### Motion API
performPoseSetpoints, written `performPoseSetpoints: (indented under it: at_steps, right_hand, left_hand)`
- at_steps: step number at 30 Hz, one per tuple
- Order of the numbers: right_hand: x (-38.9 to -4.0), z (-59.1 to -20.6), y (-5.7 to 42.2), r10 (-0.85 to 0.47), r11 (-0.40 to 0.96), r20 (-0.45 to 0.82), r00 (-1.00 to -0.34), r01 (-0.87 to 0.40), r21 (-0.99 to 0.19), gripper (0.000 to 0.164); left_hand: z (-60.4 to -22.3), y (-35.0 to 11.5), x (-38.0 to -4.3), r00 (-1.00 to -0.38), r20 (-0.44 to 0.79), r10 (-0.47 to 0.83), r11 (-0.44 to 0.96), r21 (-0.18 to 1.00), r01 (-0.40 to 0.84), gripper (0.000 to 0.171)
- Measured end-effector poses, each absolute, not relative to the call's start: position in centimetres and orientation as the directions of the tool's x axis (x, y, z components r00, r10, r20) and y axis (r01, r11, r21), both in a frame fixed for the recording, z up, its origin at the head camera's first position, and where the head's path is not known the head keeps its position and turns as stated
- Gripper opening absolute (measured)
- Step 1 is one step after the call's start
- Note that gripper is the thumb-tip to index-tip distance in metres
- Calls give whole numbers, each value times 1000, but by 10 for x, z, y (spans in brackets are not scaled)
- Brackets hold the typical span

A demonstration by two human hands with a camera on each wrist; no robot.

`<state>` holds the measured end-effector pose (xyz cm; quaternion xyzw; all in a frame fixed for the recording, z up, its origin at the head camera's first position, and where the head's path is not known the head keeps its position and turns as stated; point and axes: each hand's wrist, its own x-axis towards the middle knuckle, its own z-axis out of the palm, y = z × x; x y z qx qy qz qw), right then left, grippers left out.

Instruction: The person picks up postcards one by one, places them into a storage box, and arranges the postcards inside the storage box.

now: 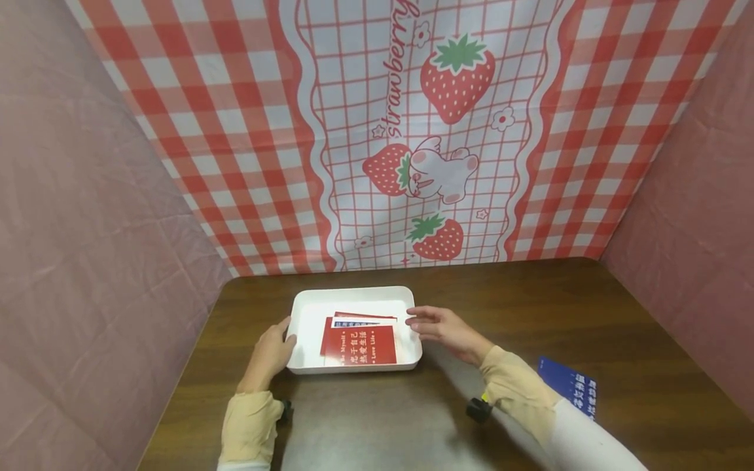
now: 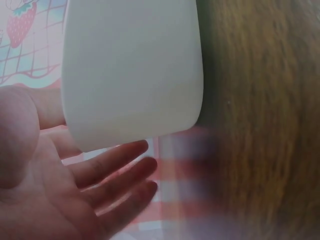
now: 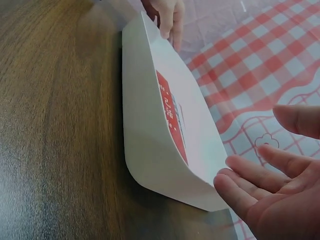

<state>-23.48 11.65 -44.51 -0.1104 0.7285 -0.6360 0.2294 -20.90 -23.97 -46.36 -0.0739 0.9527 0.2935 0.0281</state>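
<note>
A white tray (image 1: 353,368) lies on the table with several flat paper pieces inside. The top one is a red card (image 1: 377,345) with pale lettering; a blue-and-white strip (image 1: 356,323) peeks out behind it. At the tray's left end is my left hand (image 1: 269,353), its thumb by the rim; the left wrist view shows its fingers fairly straight, beside the tray's outer wall. My right hand (image 1: 443,330) is at the right end, fingers extended near the rim. In the right wrist view nothing sits between that hand's (image 3: 280,192) thumb and fingers.
A blue card (image 1: 565,383) with white lettering lies on the brown wooden table (image 1: 636,340), partly covered by the right forearm. Behind the table hangs a red-and-white checked strawberry cloth (image 1: 253,163). Pink cloth (image 1: 106,229) hangs at both sides.
</note>
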Motion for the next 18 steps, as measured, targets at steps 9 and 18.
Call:
performPoseSetpoints:
  at_steps: [9, 18]
  right_hand:
    - [-234, -439, 126, -403, 158, -134, -905, 75, -984, 50]
    - [-231, -432, 144, -351, 302, -91, -932, -20, -953, 45]
  left_hand:
    - [-462, -240, -210, -989, -97, -113, 810, 568, -149, 56]
    - [-461, -241, -209, -990, -86, -108, 813, 565, -137, 54]
